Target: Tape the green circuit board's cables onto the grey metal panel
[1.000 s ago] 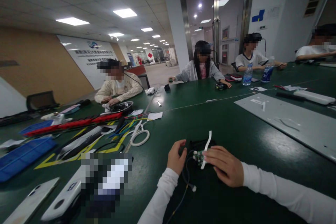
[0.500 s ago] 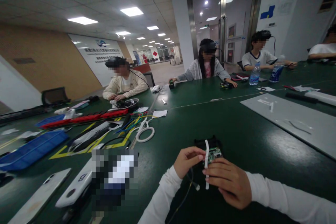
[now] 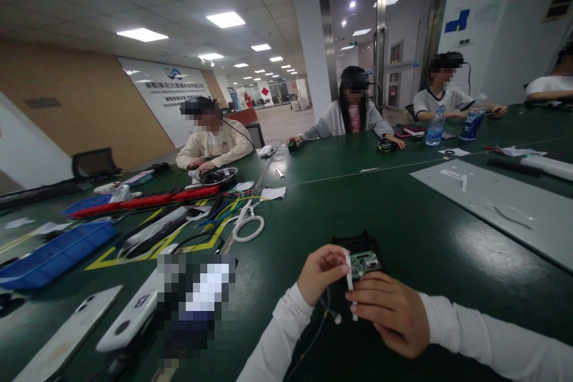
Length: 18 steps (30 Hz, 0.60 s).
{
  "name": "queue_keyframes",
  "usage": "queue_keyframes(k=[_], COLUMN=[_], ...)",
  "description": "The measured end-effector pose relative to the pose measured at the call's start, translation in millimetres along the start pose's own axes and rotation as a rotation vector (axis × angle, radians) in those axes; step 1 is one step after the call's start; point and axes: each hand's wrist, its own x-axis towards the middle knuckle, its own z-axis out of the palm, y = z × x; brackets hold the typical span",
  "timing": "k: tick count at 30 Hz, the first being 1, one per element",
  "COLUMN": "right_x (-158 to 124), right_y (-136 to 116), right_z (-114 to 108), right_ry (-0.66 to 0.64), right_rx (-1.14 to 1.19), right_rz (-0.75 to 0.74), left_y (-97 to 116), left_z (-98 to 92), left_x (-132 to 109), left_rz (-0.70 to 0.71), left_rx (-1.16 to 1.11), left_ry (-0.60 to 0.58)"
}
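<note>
My left grip (image 3: 319, 274) pinches the top of a white strip (image 3: 350, 279); my right grip (image 3: 394, 313) clasps it lower, beside a green circuit board (image 3: 364, 264). A wall sign (image 3: 172, 95) bears blurred Chinese lettering.

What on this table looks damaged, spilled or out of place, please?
Nothing looks spilled or clearly damaged. One small oddity: near the left hand, the white plug by the dark cable lies loose, with nothing visible plugged into it.
</note>
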Motion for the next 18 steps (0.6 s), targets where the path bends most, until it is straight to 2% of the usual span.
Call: queue_keyframes(k=[5,9,14,18], right_x=[0.0,-2.2,-7.7,-11.7], right_y=[0.8,1.9,3.0,3.9], right_z=[-0.9,-0.2,2.7,5.3], right_ry=[-0.004,0.005,-0.007,-0.018], right_rx=[-0.001,-0.015,-0.037,-0.031], right_rz=[0.003,0.037,0.075,0.089], left_y=[1.1,12.2,25.1,23.2], left_z=[-5.9,-21.6,-65.8,-110.1], left_x=[0.4,1.1,0.2,-6.5], left_rz=[0.039,0.076,-0.004,-0.067], left_rx=[-0.017,0.039,0.081,0.266], left_ry=[0.060,0.231,0.471,0.652])
